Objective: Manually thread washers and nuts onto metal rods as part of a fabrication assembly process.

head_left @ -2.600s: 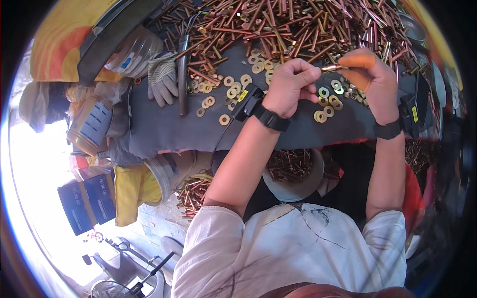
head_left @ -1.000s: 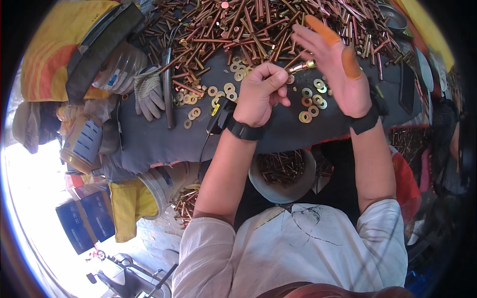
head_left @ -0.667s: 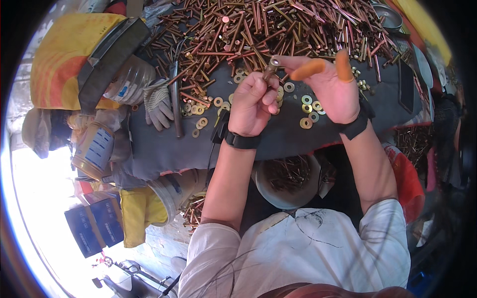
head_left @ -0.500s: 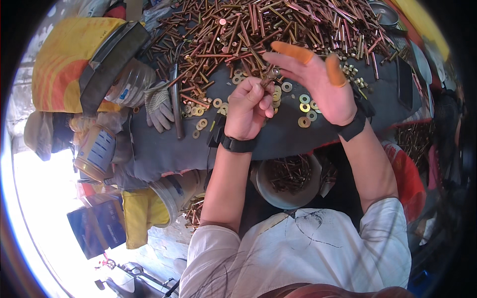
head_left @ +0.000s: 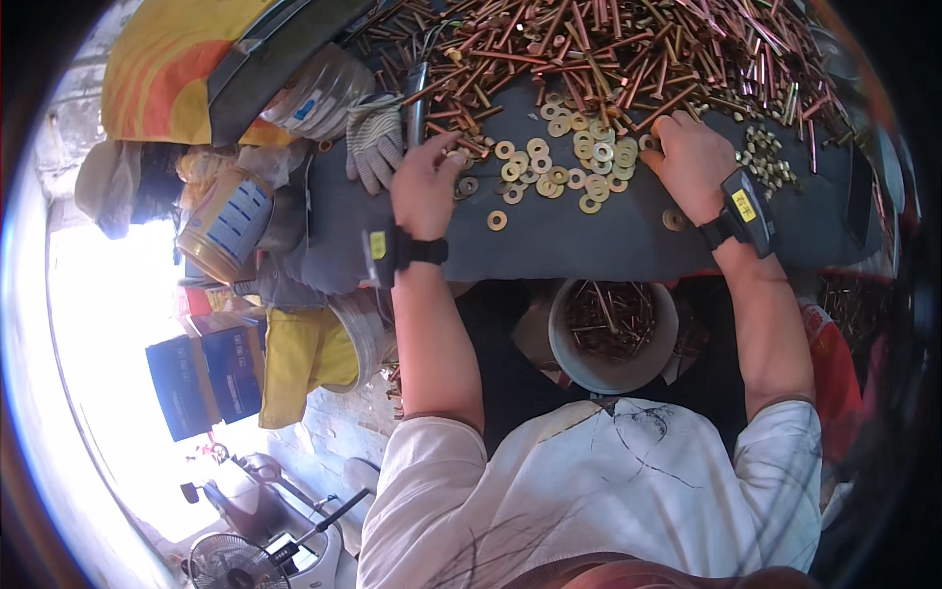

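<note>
Both hands reach down to the dark mat (head_left: 549,240), well apart. My left hand (head_left: 422,191) is at the left of the scattered brass-coloured washers (head_left: 540,167), its thumb and index finger parted near a few bolts and washers. My right hand (head_left: 692,167), with orange finger covers on thumb and index finger, is at the right edge of the washers. Its fingertips are parted around a washer (head_left: 647,142) by the bolt heap. A large heap of copper-coloured bolts (head_left: 589,49) covers the far side. Small brass nuts (head_left: 765,157) lie right of my right hand.
A striped work glove (head_left: 375,147) and a metal bar (head_left: 416,103) lie on the left. Beyond are a clear plastic jug (head_left: 319,93) and a yellow-lidded tub (head_left: 228,224). A bucket (head_left: 579,363) of bolts stands below the mat's near edge. A fan (head_left: 235,562) is low left.
My hands have separated: the left moved left, the right came down onto the mat. The bolt that was in my left hand is no longer seen there. The whole view has shifted.
</note>
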The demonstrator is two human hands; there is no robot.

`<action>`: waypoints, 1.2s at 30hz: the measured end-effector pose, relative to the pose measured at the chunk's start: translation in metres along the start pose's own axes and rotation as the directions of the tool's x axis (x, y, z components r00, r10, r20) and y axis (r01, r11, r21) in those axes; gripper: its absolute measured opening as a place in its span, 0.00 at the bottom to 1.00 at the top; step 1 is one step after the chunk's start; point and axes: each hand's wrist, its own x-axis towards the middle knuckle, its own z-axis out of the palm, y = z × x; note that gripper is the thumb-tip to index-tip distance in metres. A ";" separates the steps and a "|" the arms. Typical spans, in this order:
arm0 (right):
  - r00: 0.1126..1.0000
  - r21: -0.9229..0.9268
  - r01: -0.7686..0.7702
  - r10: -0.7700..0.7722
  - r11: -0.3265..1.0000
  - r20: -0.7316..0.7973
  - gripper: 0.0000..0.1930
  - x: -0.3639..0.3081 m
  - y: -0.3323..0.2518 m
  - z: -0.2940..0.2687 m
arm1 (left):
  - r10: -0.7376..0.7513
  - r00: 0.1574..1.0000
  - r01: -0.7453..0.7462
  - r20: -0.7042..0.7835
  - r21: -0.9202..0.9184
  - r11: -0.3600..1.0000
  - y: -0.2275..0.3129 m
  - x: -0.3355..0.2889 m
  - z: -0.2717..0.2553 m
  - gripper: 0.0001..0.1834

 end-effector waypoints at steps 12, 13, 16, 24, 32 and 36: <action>0.998 0.431 -0.011 0.038 0.902 -0.053 0.08 0.004 -0.003 -0.005 | 0.169 0.979 -0.200 0.112 0.414 0.888 0.003 -0.005 0.015 0.19; 0.996 0.455 0.029 0.012 0.890 -0.088 0.08 0.006 -0.006 -0.002 | 0.246 0.969 -0.237 0.038 0.446 0.863 -0.004 -0.007 0.010 0.19; 0.998 0.526 -0.034 0.055 0.850 -0.025 0.09 0.003 -0.002 -0.014 | 0.166 0.973 -0.049 -0.161 0.554 0.831 0.005 -0.005 0.003 0.16; 0.968 0.954 -0.250 -0.004 -0.164 0.253 0.13 0.005 -0.004 -0.037 | -0.015 0.974 0.195 0.228 -0.795 0.574 0.057 -0.028 0.050 0.09; 0.971 0.951 -0.186 0.103 -0.247 0.217 0.13 -0.001 0.006 -0.047 | 0.240 0.755 0.585 0.610 -0.792 0.173 0.077 -0.024 0.111 0.09; 0.981 0.988 -0.089 0.159 -0.128 0.109 0.13 -0.003 0.014 -0.042 | 0.255 0.707 0.613 0.659 -0.752 0.243 0.105 -0.031 0.133 0.08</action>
